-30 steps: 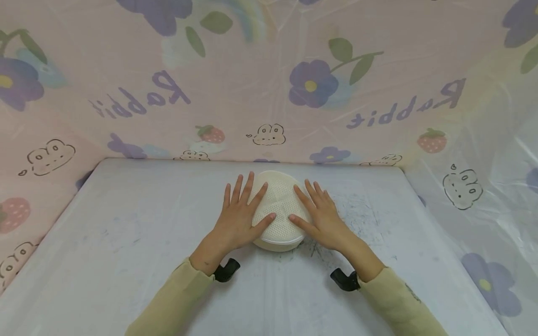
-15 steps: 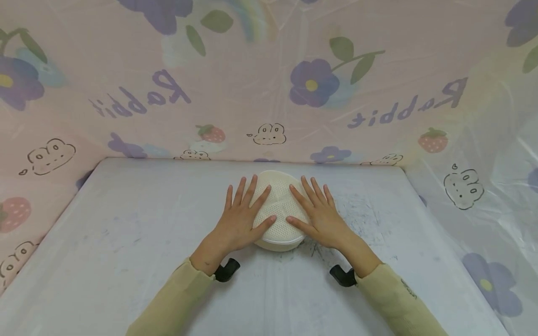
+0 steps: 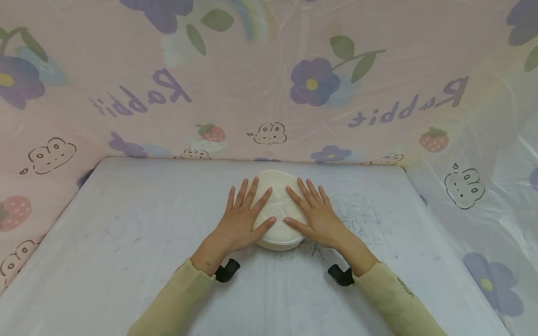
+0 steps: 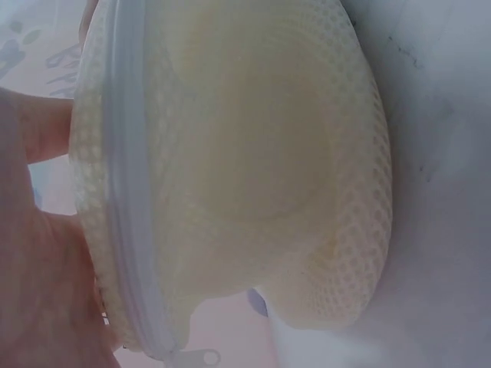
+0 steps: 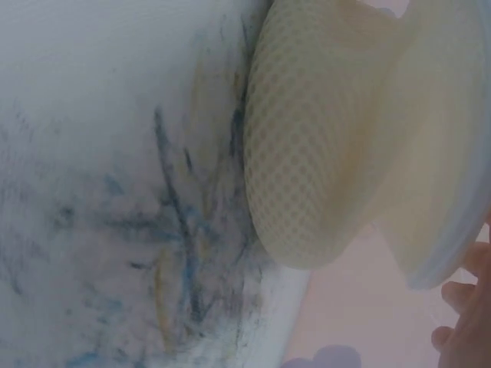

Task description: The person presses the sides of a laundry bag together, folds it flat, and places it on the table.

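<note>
A rounded cream mesh laundry bag [image 3: 278, 233] sits on the table in the middle of the head view. My left hand [image 3: 237, 224] rests on its left side with fingers straight and spread, the thumb lying on the top. From the other side my right hand [image 3: 321, 221] lies on it the same way, the two thumbs apart. In the left wrist view a white zipper [image 4: 129, 153] runs round the bag near its top, with a zipper pull [image 4: 203, 357] at the lower edge. The bag's side is pinched in at the waist in the right wrist view. Its contents cannot be told.
The table [image 3: 147, 224] has a white cover with dark scribble marks [image 3: 359, 214] right of the bag. Printed curtains [image 3: 235, 93] with flowers and rabbits enclose the back and sides. Black curved fittings [image 3: 228, 270] stick out beside both wrists.
My right hand has slid left, further onto the bag. My left hand has shifted slightly right, so the hands are closer together. The bag stays in about the same place.
</note>
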`<state>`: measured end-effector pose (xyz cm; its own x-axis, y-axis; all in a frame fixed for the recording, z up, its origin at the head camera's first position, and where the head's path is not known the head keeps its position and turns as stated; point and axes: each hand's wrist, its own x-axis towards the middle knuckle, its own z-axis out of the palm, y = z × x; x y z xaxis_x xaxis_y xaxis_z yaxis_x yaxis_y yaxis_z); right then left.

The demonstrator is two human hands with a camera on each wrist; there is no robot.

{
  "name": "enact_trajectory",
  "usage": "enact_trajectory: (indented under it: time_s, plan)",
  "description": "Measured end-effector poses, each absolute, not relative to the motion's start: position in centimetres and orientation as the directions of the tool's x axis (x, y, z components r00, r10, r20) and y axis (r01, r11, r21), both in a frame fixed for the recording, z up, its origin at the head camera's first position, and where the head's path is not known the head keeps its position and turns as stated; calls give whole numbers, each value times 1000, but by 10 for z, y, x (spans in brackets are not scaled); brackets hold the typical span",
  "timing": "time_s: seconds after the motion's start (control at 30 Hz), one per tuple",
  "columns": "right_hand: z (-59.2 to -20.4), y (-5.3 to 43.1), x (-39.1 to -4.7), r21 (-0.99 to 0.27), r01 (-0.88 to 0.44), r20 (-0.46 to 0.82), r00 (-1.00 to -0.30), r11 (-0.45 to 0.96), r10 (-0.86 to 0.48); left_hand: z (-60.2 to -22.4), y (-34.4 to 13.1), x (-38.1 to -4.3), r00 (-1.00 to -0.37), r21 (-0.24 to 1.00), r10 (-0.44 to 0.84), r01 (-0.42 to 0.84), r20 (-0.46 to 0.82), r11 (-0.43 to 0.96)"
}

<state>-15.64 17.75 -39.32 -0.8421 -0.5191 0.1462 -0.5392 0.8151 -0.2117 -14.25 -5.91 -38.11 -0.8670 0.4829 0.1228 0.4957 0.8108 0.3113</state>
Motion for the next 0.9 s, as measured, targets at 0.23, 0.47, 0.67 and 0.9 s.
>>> enact_trajectory:
  time_s: [0.23, 0.47, 0.67, 0.9]
  plan:
    - [-398, 178, -158, -210, -537, 118, -843, 817, -524, -386, -59, -142, -861, 315, 497, 505, 110, 804]
    - [-401, 177, -157, -219, -542, 95, -840, 812, -535, -393, -60, -143, -853, 304, 511, 518, 108, 800]
    - [-405, 176, -157, -211, -551, 88, -833, 807, -546, -395, -60, -142, -853, 299, 514, 514, 84, 804]
    - [-409, 176, -157, -215, -546, 66, -835, 810, -546, -399, -62, -143, -849, 314, 523, 518, 74, 796]
